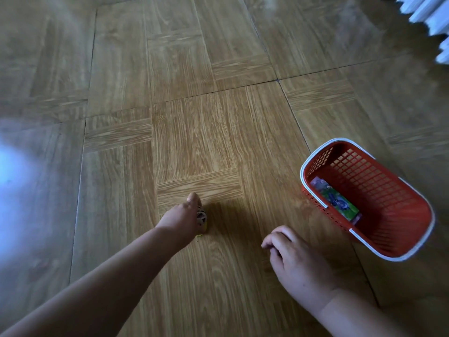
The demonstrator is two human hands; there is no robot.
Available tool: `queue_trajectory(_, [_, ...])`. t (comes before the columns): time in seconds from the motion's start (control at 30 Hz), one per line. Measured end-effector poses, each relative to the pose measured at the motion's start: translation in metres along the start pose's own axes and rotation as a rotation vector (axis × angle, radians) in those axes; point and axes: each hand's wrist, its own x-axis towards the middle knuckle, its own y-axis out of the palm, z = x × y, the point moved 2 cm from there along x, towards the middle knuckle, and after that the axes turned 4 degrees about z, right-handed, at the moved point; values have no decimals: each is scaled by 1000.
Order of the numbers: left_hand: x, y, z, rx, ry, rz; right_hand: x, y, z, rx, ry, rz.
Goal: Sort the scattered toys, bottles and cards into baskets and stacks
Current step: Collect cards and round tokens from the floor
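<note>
Leftmost, a pale glare (9,171) washes over the wood-patterned floor (194,130), which stretches broad from the left edge across the whole upper half of the view, ahead of both hands. Low and a little left of centre, the left grip (181,220), a bare hand on an outstretched arm, is clenched round a small toy (202,218) with yellow and black-striped markings. The toy is down at the floor, mostly hidden behind the hand, and the thumb points forward. A strip of floor separates it from the right grip (296,261), which is released, its fingers loosely curled and holding nothing; whether it touches the floor I cannot tell. Just right of it, apart from the hand, a red basket (364,171) with a white rim stands on the floor, its far side near the right edge. A colourful card (336,200) lies inside along its left wall. Top right, white pleated slats (427,13) cut into the corner
</note>
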Motion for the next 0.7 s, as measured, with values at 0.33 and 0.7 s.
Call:
queue_trajectory(0.33, [0, 1, 2, 0, -9, 6, -15, 0, -7, 23, 55, 43])
queue_trajectory(0.7, [-11, 14, 8, 255, -23, 33, -16, 0, -5, 49, 70, 104])
